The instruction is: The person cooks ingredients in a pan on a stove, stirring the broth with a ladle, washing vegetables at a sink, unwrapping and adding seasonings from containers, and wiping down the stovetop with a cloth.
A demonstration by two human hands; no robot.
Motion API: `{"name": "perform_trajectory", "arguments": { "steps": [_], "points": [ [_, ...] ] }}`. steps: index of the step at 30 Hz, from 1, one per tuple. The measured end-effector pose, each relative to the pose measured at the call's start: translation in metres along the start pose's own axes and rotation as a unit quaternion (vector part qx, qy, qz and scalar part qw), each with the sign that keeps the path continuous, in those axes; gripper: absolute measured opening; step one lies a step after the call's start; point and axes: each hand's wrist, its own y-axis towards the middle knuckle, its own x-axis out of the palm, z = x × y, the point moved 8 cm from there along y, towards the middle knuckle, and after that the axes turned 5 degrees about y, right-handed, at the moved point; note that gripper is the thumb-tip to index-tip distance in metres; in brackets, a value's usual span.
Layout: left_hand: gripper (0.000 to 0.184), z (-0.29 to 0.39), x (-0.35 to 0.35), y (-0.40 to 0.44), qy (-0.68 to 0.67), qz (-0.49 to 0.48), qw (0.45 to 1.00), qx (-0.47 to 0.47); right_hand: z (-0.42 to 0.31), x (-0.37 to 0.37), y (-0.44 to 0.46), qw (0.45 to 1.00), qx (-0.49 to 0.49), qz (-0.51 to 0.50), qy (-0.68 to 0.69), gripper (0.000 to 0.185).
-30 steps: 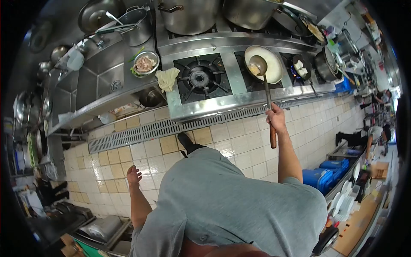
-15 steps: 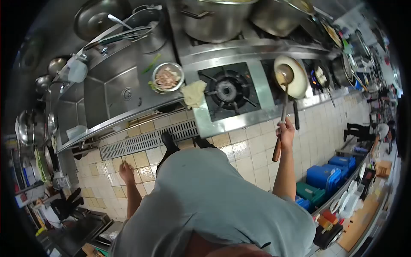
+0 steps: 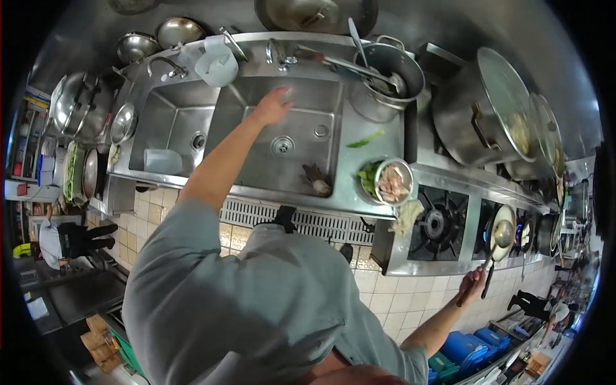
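My left hand (image 3: 274, 106) stretches out over the large sink basin (image 3: 256, 173), fingers extended and holding nothing. Just beyond it is the chrome faucet (image 3: 277, 54), with a translucent plastic jug (image 3: 217, 66) to its left. Far to the right, my right hand (image 3: 473, 285) is closed around the wooden-ended handle of a ladle (image 3: 504, 232). The ladle's bowl sits over a pan (image 3: 499, 215) on a lit burner. A metal bowl of sliced meat and green leaves (image 3: 393, 182) stands on the counter by a cloth (image 3: 407, 217).
A pot holding utensils (image 3: 387, 74) stands right of the sink. A large stockpot (image 3: 481, 122) is at the back of the stove, with a bare burner (image 3: 434, 222) in front. Blue bins (image 3: 463, 348) stand behind on the right. Two people are farther off, left and right.
My view and body have turned left toward the sink. My left hand has risen from beside my body to over the basin. The right hand still holds the ladle at the pan.
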Motion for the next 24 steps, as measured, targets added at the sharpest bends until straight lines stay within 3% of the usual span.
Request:
{"name": "perform_trajectory", "arguments": {
  "steps": [4, 6, 10, 11, 12, 13, 14, 15, 16, 18, 19, 21, 22, 23, 24],
  "points": [
    [0.065, -0.080, 0.046, 0.149, 0.164, -0.011, 0.985, 0.052, -0.006, 0.061, -0.040, 0.998, -0.026, 0.009, -0.056, 0.024],
    [0.067, -0.095, 0.048, 0.193, 0.170, 0.023, 0.985, -0.024, -0.009, 0.089, -0.074, 0.997, -0.014, 0.035, -0.062, 0.023],
    [0.065, -0.078, 0.038, 0.146, 0.113, 0.028, 0.988, -0.100, 0.005, 0.153, -0.162, 0.989, 0.021, 0.099, -0.104, 0.026],
    [0.062, -0.073, 0.047, 0.137, 0.115, -0.080, 0.987, -0.083, 0.009, 0.165, -0.179, 0.989, 0.017, 0.101, -0.108, 0.026],
    [0.058, -0.069, 0.058, 0.124, 0.119, -0.188, 0.973, -0.063, 0.029, 0.184, -0.197, 0.992, 0.078, 0.037, -0.087, 0.028],
    [0.058, -0.068, 0.055, 0.111, 0.120, -0.192, 0.972, -0.059, 0.056, 0.205, -0.222, 0.988, 0.141, -0.026, -0.062, 0.032],
    [0.053, -0.072, 0.058, 0.092, -0.110, -0.199, 0.964, -0.137, 0.081, 0.243, -0.241, 0.988, 0.141, -0.020, -0.062, 0.032],
    [0.047, -0.072, 0.061, 0.078, -0.333, -0.191, 0.900, -0.208, 0.107, 0.291, -0.249, 0.990, 0.113, 0.043, -0.077, 0.038],
    [0.047, -0.065, 0.051, 0.075, -0.333, -0.192, 0.901, -0.202, 0.130, 0.320, -0.251, 0.987, 0.081, 0.104, -0.089, 0.046],
    [0.044, -0.053, 0.035, 0.068, -0.566, -0.127, 0.765, -0.279, 0.167, 0.333, -0.256, 0.978, 0.086, 0.074, -0.176, 0.057],
    [0.044, -0.056, 0.037, 0.068, -0.566, -0.132, 0.766, -0.275, 0.199, 0.379, -0.248, 0.981, 0.141, 0.034, -0.127, 0.058],
    [0.045, -0.063, 0.048, 0.067, -0.668, -0.120, 0.684, -0.266, 0.245, 0.381, -0.233, 0.968, 0.217, 0.013, -0.129, 0.060],
    [0.045, -0.060, 0.050, 0.061, -0.668, -0.127, 0.685, -0.264, 0.275, 0.394, -0.220, 0.952, 0.267, -0.031, -0.144, 0.053],
    [0.043, -0.054, 0.041, 0.057, -0.518, -0.142, 0.823, -0.186, 0.299, 0.412, -0.210, 0.941, 0.282, -0.024, -0.183, 0.049],
    [0.042, -0.045, 0.031, 0.051, -0.343, -0.146, 0.922, -0.099, 0.327, 0.433, -0.200, 0.936, 0.308, -0.009, -0.170, 0.050]
  ]
}}
